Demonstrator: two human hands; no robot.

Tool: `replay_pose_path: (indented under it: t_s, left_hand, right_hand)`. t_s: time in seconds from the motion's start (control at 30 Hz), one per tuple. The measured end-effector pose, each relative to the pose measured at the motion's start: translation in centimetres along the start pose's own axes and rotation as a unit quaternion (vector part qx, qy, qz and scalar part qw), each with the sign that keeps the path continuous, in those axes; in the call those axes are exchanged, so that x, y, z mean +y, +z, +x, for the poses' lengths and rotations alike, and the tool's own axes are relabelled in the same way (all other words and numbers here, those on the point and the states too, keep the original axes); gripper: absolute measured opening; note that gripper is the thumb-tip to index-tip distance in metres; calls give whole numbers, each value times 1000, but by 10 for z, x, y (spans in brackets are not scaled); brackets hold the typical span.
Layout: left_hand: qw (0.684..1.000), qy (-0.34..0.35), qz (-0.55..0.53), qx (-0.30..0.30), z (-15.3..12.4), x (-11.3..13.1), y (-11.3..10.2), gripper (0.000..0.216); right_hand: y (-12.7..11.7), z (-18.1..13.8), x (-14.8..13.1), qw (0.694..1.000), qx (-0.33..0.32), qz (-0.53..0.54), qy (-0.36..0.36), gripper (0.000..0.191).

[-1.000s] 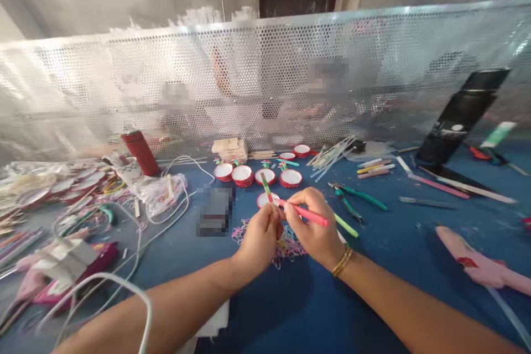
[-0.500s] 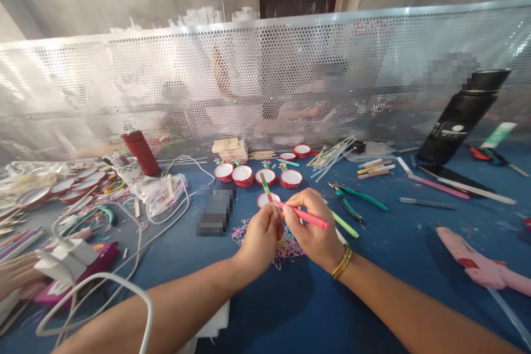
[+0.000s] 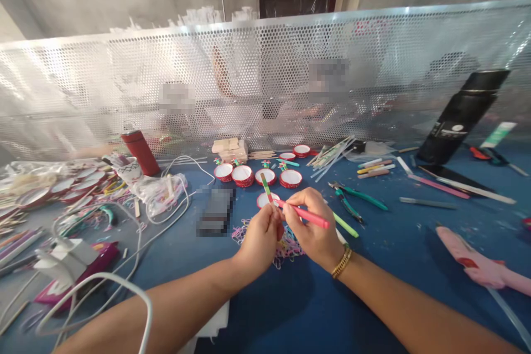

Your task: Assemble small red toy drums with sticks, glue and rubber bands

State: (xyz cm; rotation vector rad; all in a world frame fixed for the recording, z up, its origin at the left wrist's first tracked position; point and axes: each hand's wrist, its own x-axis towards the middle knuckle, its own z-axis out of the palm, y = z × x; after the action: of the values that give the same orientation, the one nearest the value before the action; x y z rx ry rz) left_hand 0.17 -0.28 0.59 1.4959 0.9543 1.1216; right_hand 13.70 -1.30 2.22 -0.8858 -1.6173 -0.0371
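My left hand (image 3: 262, 235) pinches the lower end of a wooden stick (image 3: 266, 186) coloured green and red, its bare tip pointing away from me. In my right hand (image 3: 312, 227) is a pink-red marker (image 3: 305, 214), its front end against the red part of the stick. Beneath both hands lies a heap of pastel elastic bands (image 3: 290, 250). Just beyond them sits a small round white disc with a red rim (image 3: 265, 198). A bright green marker (image 3: 345, 224) rests on the table beside my right hand.
Several red-rimmed discs (image 3: 243, 175) stand in stacks ahead. Teal-handled pliers (image 3: 352, 202) lie to the right, with a pink glue gun (image 3: 473, 260) and a black bottle (image 3: 460, 116) farther right. On the left are a phone (image 3: 216, 210), white cables (image 3: 136, 254) and a red flask (image 3: 140, 152).
My two hands, the stick and the marker look almost unmoved. Another person's hand at the far left has gone out of view.
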Motion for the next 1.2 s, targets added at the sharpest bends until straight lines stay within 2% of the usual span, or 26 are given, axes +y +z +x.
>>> replay_pose_path:
  t_s: [0.13,0.33,0.63,1.2]
  left_hand:
    - [1000,-4,6,-7,0,0,1,37]
    - [1000,9,26,-13,-2,6,0,33]
    - [1000,-5,-20,1,0,-2,1,39]
    - [1000,3,-14,1,-1,1,1,38]
  right_hand:
    - [1,0,-1,1000,-14,5,5,8]
    - [1,-1,5,1000,-1,-13,18,7]
    - [0,0,-5,1000,-16,2,1,9]
    - [1,0,0,1000,-9,-8,1,10]
